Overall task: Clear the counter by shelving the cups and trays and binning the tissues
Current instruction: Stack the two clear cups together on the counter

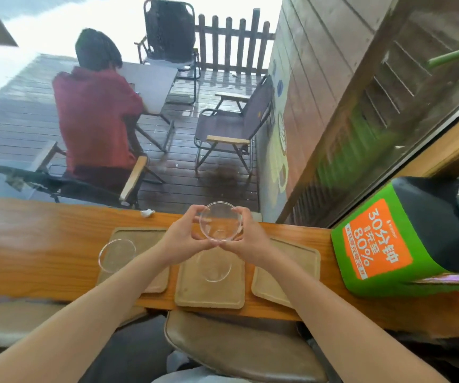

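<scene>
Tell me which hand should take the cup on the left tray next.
Left, probably. Both hands, left hand and right hand, hold the raised glass cup. The cup on the left tray lies on the left arm's side; the right would cross over.

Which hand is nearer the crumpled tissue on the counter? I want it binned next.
Left. The left hand is just right of the tissue, while the right hand sits farther right, beyond the glass cup both hold.

both arms (129, 294) were bare up to the frame edge, no sleeves, rings or watch showing on either hand (184, 239).
</scene>
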`<action>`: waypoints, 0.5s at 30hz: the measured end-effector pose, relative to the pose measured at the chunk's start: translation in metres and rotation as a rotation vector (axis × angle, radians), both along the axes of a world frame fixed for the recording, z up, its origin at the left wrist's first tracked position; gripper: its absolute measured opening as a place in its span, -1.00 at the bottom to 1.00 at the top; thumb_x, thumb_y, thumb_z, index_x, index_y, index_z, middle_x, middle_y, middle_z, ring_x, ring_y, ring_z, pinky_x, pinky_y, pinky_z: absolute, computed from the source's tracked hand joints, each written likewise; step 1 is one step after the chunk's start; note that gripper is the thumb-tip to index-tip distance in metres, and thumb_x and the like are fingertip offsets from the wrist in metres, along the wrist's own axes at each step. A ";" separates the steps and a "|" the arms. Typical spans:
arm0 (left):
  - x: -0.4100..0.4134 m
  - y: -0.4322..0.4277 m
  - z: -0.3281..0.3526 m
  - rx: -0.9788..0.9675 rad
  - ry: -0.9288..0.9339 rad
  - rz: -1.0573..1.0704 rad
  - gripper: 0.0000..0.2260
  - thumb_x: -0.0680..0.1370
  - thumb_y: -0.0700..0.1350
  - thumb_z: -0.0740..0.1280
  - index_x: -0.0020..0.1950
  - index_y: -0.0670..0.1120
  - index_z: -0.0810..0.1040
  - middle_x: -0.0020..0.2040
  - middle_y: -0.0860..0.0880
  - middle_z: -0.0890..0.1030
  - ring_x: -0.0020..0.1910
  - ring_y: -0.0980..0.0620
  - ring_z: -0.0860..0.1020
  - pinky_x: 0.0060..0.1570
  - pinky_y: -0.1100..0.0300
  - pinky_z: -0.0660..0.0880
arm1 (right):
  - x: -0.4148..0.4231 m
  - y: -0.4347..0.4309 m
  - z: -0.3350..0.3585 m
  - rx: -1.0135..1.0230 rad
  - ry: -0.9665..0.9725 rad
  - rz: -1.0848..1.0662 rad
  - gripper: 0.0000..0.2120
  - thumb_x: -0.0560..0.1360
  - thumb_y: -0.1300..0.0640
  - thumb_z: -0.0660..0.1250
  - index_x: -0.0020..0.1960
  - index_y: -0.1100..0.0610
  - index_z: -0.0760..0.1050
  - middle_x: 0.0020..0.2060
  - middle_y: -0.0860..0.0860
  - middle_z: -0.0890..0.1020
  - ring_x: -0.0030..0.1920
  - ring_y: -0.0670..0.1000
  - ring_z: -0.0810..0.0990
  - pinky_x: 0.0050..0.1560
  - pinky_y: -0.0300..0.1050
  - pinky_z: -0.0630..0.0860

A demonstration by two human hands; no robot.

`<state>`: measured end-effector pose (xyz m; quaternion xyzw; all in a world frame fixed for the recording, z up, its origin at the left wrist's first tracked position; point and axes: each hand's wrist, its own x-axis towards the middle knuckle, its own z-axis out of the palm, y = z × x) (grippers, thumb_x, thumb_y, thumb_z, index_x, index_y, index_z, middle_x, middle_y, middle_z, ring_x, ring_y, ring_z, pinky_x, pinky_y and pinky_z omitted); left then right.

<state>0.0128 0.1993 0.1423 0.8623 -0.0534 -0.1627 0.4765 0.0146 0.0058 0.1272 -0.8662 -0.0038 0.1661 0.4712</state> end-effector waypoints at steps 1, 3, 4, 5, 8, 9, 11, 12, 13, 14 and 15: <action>-0.003 0.006 0.000 0.002 0.000 0.006 -0.32 0.39 0.02 0.57 0.40 0.11 0.30 0.19 0.08 0.52 -0.13 0.13 0.69 -0.20 0.27 0.63 | -0.001 0.006 0.000 -0.001 -0.003 0.019 -0.12 0.17 -0.21 0.55 0.36 -0.18 0.17 0.17 -0.09 0.48 0.10 -0.05 0.56 0.02 -0.13 0.58; -0.008 0.015 -0.001 0.003 0.005 0.012 -0.33 0.39 0.02 0.57 0.39 0.11 0.31 0.19 0.08 0.51 -0.13 0.13 0.69 -0.22 0.30 0.61 | -0.005 0.013 -0.001 -0.005 -0.004 0.046 -0.14 0.23 -0.16 0.57 0.39 -0.15 0.17 0.17 -0.14 0.43 0.14 -0.08 0.48 -0.02 -0.26 0.49; -0.011 0.017 -0.003 0.000 0.006 0.014 -0.34 0.39 0.02 0.57 0.38 0.12 0.31 0.19 0.09 0.51 -0.13 0.15 0.69 -0.23 0.31 0.60 | -0.008 0.015 -0.002 -0.010 -0.005 0.053 -0.14 0.26 -0.14 0.57 0.40 -0.13 0.17 0.17 -0.15 0.42 0.15 -0.10 0.45 -0.06 -0.31 0.43; -0.014 0.019 -0.006 -0.001 0.005 0.016 -0.34 0.39 0.03 0.57 0.37 0.13 0.31 0.18 0.10 0.51 -0.13 0.16 0.68 -0.24 0.32 0.60 | -0.009 0.016 -0.003 -0.020 -0.004 0.058 -0.15 0.28 -0.12 0.58 0.42 -0.11 0.18 0.19 -0.14 0.42 0.16 -0.11 0.42 -0.08 -0.34 0.40; -0.020 0.018 -0.014 0.013 0.011 0.017 -0.34 0.38 0.05 0.57 0.37 0.15 0.30 0.16 0.13 0.50 -0.15 0.12 0.68 -0.18 0.25 0.63 | -0.015 0.014 -0.006 -0.040 0.019 0.076 -0.17 0.32 -0.08 0.58 0.43 -0.07 0.19 0.27 -0.05 0.44 0.16 -0.09 0.43 -0.10 -0.35 0.42; -0.022 0.018 -0.017 0.021 0.015 0.013 -0.34 0.38 0.07 0.57 0.38 0.16 0.30 0.17 0.13 0.50 -0.16 0.11 0.68 -0.15 0.22 0.64 | -0.016 0.012 -0.006 -0.042 0.029 0.079 -0.17 0.32 -0.08 0.58 0.43 -0.06 0.19 0.28 -0.04 0.44 0.17 -0.09 0.43 -0.10 -0.35 0.43; -0.024 0.017 -0.023 0.032 0.022 -0.001 -0.34 0.38 0.10 0.56 0.37 0.20 0.29 0.17 0.13 0.50 -0.18 0.14 0.67 -0.15 0.21 0.65 | -0.020 0.009 -0.009 -0.056 0.039 0.073 -0.17 0.33 -0.07 0.57 0.44 -0.04 0.18 0.32 -0.03 0.43 0.19 -0.08 0.41 -0.06 -0.35 0.38; -0.025 0.016 -0.026 0.034 0.024 -0.007 -0.34 0.37 0.13 0.55 0.36 0.23 0.28 0.17 0.14 0.50 -0.19 0.17 0.66 -0.16 0.22 0.64 | -0.022 0.008 -0.011 -0.064 0.045 0.069 -0.16 0.34 -0.07 0.57 0.45 -0.04 0.18 0.35 -0.02 0.41 0.23 -0.07 0.40 -0.01 -0.32 0.37; -0.026 0.015 -0.028 0.039 0.028 -0.011 -0.33 0.36 0.16 0.55 0.35 0.25 0.26 0.16 0.15 0.50 -0.20 0.19 0.66 -0.18 0.24 0.63 | -0.023 0.007 -0.013 -0.068 0.056 0.066 -0.16 0.34 -0.07 0.57 0.46 -0.05 0.17 0.38 -0.02 0.39 0.27 -0.05 0.38 0.05 -0.27 0.35; -0.027 0.014 -0.030 0.045 0.034 -0.015 -0.33 0.36 0.19 0.54 0.35 0.27 0.25 0.15 0.17 0.49 -0.20 0.20 0.66 -0.20 0.26 0.62 | -0.025 0.006 -0.015 -0.071 0.068 0.066 -0.16 0.34 -0.07 0.57 0.46 -0.06 0.16 0.40 -0.02 0.37 0.30 -0.05 0.37 0.07 -0.24 0.34; -0.028 0.013 -0.033 0.051 0.041 -0.017 -0.32 0.36 0.20 0.54 0.35 0.28 0.24 0.14 0.17 0.48 -0.19 0.19 0.66 -0.21 0.27 0.62 | -0.025 0.005 -0.018 -0.073 0.078 0.067 -0.16 0.34 -0.08 0.57 0.46 -0.06 0.16 0.40 -0.03 0.36 0.30 -0.06 0.35 0.07 -0.24 0.33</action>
